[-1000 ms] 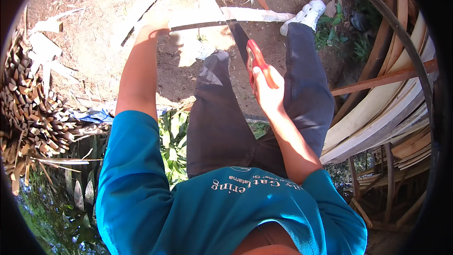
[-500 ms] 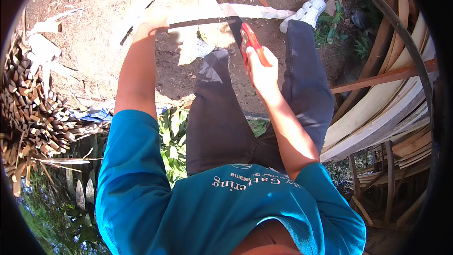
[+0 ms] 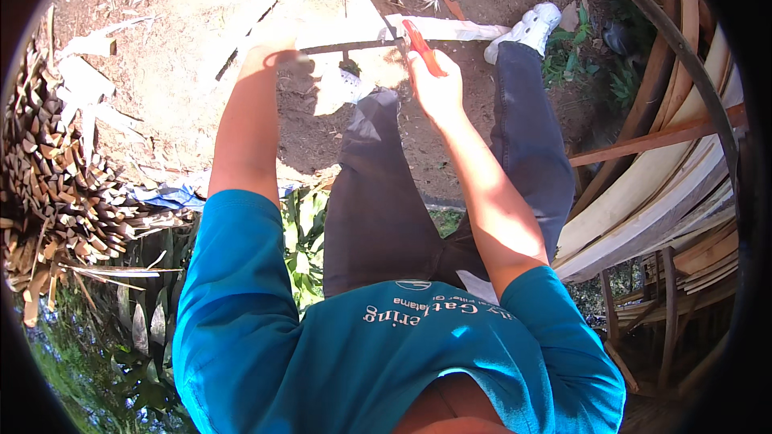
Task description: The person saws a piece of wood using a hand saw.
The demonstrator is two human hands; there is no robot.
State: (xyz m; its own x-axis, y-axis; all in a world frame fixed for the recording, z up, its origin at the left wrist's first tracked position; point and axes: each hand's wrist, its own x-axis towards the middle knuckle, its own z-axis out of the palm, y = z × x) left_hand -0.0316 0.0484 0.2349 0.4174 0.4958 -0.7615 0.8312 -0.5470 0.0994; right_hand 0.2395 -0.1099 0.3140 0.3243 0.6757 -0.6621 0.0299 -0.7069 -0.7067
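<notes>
A pale wooden strip (image 3: pixel 462 30) lies crosswise in front of me, low over the ground. My right hand (image 3: pixel 437 87) is wrapped round the red handle of a hand saw (image 3: pixel 423 47). Its dark blade crosses the strip and points away from me, slightly to the left. Toward the strip's left end rests my left hand (image 3: pixel 272 44), washed out by sunlight, so its fingers do not show clearly. A white clog (image 3: pixel 531 30) on my right foot is at the strip's right end. My left foot's white clog (image 3: pixel 344 84) is on the near side of the strip.
Stacked cut wood pieces (image 3: pixel 56 169) form a pile at the left. Long curved planks (image 3: pixel 643 193) lean on a frame at the right, with a reddish bar (image 3: pixel 643 145) across. Wood scraps (image 3: pixel 88 80) and a blue sheet (image 3: pixel 169 196) lie on the dirt ground (image 3: pixel 185 0).
My right hand has pushed the saw forward, away from me, so the handle is now close to the strip. My left hand stays at the strip's left end.
</notes>
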